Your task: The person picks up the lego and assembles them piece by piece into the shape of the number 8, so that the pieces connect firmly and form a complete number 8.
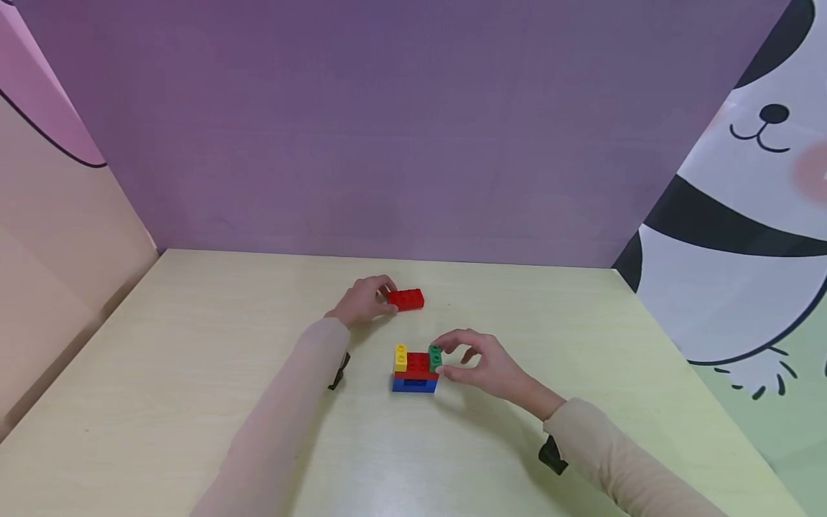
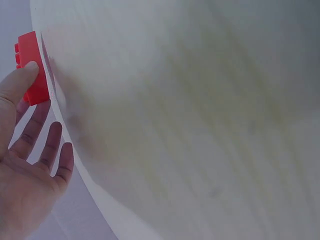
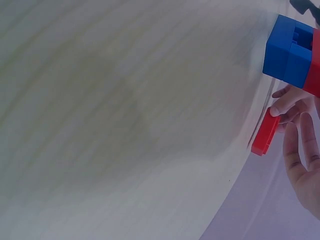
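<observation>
In the left wrist view the left hand (image 2: 25,165) is cut off by the left and bottom edges, and its thumb covers part of the loose red brick (image 2: 31,67). In the right wrist view the block stack (image 3: 295,52) runs off the right edge, so only its blue base and a strip of red show; the table (image 3: 125,120) is blurred. From the head camera the green brick (image 1: 435,357) is partly hidden by the right hand (image 1: 481,366), whose grip on it cannot be told.

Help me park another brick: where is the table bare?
Bare: the table left of the left hand, and the right edge beyond the right hand. Crowded: between the loose red brick and the brick stack.
</observation>
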`<state>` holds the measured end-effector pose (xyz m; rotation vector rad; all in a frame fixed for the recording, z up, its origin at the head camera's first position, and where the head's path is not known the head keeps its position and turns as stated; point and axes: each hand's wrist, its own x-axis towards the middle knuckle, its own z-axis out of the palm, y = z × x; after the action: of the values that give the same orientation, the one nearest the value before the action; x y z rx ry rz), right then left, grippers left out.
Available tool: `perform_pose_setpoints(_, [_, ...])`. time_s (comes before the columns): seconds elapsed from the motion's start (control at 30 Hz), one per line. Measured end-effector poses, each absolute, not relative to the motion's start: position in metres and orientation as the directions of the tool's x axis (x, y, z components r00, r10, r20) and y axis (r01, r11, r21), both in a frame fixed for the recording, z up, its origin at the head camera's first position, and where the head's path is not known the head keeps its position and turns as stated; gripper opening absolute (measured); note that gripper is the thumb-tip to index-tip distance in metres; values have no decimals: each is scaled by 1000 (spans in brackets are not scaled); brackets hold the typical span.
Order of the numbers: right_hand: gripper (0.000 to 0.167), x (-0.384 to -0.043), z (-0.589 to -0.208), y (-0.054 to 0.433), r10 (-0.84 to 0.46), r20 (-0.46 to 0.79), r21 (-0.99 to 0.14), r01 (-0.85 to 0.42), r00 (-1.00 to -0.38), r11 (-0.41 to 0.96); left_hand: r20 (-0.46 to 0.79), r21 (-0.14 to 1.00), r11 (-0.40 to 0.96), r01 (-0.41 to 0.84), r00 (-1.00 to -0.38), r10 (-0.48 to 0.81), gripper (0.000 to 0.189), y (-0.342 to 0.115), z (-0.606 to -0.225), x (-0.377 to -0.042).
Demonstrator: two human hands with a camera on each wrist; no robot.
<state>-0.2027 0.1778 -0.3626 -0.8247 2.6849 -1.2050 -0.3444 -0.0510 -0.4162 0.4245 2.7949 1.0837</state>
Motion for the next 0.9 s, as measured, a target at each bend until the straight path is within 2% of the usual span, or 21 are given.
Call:
perform_pose_setpoints(0.5, [31,-192,-348,171,-487,100,-733,-395,-868,554,-8,696,664,274,-922,388,34,-56,-409,-336])
perform_pose_setpoints(0.9, [33,-192,-348,169,-487,97,-727,-396,-868,561,47,654,651,384,-880,472,35,-63,-403,-321])
